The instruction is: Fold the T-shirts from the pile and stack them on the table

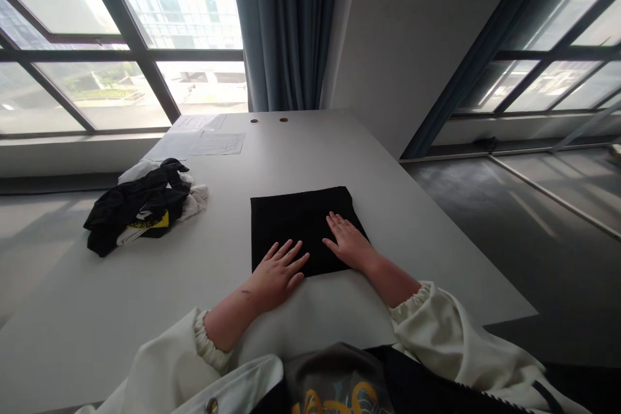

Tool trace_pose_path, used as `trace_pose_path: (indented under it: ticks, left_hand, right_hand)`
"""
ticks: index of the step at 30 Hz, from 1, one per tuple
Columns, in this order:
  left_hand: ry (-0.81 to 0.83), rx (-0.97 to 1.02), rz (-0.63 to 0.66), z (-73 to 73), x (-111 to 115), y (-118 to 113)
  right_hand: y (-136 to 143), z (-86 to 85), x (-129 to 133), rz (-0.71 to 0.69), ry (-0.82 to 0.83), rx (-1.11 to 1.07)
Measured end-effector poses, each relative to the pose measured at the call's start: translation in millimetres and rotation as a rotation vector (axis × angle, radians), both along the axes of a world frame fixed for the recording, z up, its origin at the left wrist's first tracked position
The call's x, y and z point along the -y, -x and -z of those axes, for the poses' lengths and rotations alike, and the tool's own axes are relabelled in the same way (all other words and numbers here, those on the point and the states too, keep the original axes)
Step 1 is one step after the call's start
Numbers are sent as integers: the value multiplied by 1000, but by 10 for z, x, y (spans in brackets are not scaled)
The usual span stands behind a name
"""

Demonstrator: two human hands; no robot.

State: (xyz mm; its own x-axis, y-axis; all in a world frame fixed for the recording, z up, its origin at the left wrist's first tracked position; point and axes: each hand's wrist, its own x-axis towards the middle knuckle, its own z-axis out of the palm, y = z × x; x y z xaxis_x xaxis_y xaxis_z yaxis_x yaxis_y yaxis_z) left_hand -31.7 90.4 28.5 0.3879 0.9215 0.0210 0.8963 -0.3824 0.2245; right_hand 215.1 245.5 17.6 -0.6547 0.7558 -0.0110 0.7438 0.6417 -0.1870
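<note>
A piece of black cloth [295, 220], folded into a flat, roughly rectangular shape, lies in front of me on the white table. My left hand [279, 275] rests on its near left part with the fingers spread. On the right side of the cloth, my right hand [348, 242] lies palm down, fingers stretched out and pointing away from me. Neither hand grips anything. What kind of garment the cloth is cannot be made out.
The white table [223, 207] reaches to the window wall. At its left edge lies a crumpled pile of clothes [140, 204], black, white and yellow. Sheets of paper [218, 143] lie at the far left, near two round holes. A dark curtain [286, 26] hangs behind.
</note>
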Motion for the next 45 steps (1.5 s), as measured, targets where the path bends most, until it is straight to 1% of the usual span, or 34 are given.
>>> trace_pose_path:
  ticks: [4, 6, 8, 10, 12, 13, 15, 16, 18, 19, 21, 23, 25, 27, 30, 35, 39, 42, 45]
  left_hand:
    - [8, 1, 3, -3, 131, 38]
    - [11, 15, 12, -32, 222, 69]
    - [27, 47, 27, -111, 299, 121]
    - [66, 89, 22, -248, 314, 181]
    - [106, 128, -2, -413, 221, 228]
    - [113, 142, -13, -489, 128, 238]
    - [78, 155, -46, -589, -143, 225]
    - [44, 152, -66, -605, -309, 203]
    - [-14, 139, -106, -565, -664, 144]
    - [-34, 120, -141, -514, -836, 118]
    - [-39, 72, -210, -376, -1132, 96]
    - [-8, 40, -266, -221, -1329, 132]
    - [27, 39, -298, -82, -1420, 214]
    - [34, 53, -318, 18, -1433, 308]
    - [19, 64, -362, 91, -1404, 408]
    - [25, 69, -465, 111, -1383, 493]
    - [26, 43, -571, 110, -1350, 618]
    - [45, 29, -634, 121, -1285, 744]
    - [28, 28, -650, 156, -1207, 874]
  right_hand:
    - [-149, 18, -6, 64, -13, 1]
    - [-214, 50, -19, 112, -18, -9]
    - [-271, 79, -51, 154, -17, -27]
    - [-289, 76, -113, 189, -26, -45]
    - [-230, 21, -212, 211, -47, -73]
    - [-166, -24, -273, 208, -58, -95]
    - [25, -129, -405, 152, -70, -148]
    - [140, -178, -471, 103, -72, -167]
    - [365, -238, -590, 25, -69, -157]
    - [459, -242, -639, 15, -63, -130]
    - [579, -198, -716, 38, -46, -68]
    - [609, -112, -768, 88, -31, -33]
    - [582, -29, -801, 121, -36, -30]
    - [543, 20, -821, 135, -53, -28]
    - [517, 38, -840, 163, -65, -17]
    - [527, 60, -855, 193, -80, -35]
    - [524, 97, -860, 204, -84, -49]
    - [503, 119, -884, 283, -85, -55]
    - [448, 131, -934, 347, -61, -73]
